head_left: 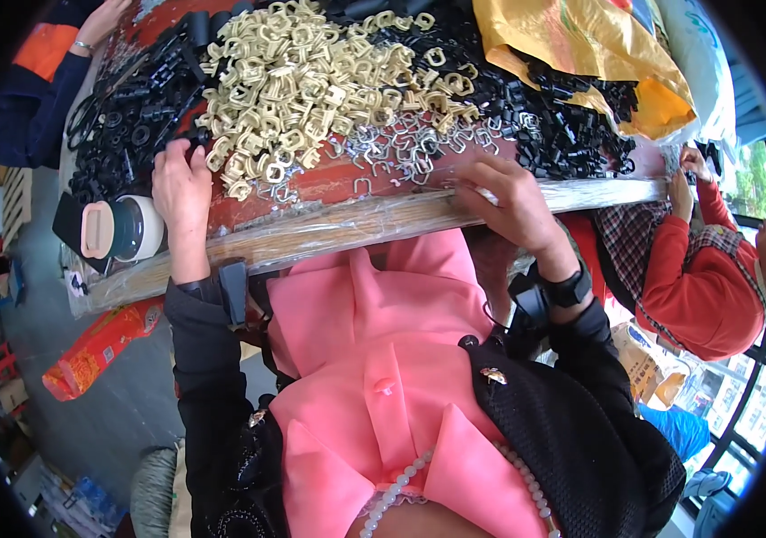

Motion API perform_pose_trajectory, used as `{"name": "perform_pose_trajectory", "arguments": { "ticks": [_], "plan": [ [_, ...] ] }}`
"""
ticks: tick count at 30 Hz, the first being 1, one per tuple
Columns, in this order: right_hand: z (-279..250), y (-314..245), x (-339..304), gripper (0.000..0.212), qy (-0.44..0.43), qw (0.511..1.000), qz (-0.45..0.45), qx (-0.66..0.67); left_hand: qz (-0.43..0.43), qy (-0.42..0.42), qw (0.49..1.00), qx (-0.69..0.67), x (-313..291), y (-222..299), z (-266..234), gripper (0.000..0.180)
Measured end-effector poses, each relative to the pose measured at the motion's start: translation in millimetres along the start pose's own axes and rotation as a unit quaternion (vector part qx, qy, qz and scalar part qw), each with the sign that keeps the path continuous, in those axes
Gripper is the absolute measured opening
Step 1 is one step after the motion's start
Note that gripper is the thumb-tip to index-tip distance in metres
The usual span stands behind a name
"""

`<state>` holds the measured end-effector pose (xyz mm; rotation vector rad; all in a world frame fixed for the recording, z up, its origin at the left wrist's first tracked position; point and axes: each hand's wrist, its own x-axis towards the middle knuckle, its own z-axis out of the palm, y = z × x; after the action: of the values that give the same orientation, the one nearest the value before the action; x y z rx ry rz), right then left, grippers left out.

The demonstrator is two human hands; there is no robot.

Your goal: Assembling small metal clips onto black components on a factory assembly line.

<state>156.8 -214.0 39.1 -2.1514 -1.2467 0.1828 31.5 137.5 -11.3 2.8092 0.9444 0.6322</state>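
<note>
My left hand (pixel 183 186) rests at the near edge of the table, by a heap of black plastic parts (pixel 136 134). Its fingertips are closed around a small black part (pixel 194 141), partly hidden by the fingers. Over the wrapped front edge hovers my right hand (pixel 513 202), fingers bent and apart, with nothing clearly held. Between the hands lies a big pile of cream plastic buckles (pixel 289 85). Loose silver metal clips (pixel 410 148) are scattered in front of it, nearest to my right hand.
A plastic-wrapped edge strip (pixel 338 227) runs along the table front. More black parts (pixel 562 125) spill from a yellow sack (pixel 594 49). Left stands a round white container (pixel 138 229). A co-worker's hand (pixel 100 22) is far left; a person in red (pixel 701 291) sits right.
</note>
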Motion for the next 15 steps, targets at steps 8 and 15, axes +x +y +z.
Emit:
{"name": "perform_pose_trajectory", "arguments": {
  "ticks": [8,15],
  "plan": [
    [16,29,17,0.009,0.064,0.991,0.074,-0.092,-0.069,-0.082,0.994,-0.037,5,-10,-6,0.039],
    [14,53,10,0.007,0.112,0.979,0.139,-0.1,-0.02,-0.016,0.996,-0.09,4,-5,-1,0.034]
  ]
}}
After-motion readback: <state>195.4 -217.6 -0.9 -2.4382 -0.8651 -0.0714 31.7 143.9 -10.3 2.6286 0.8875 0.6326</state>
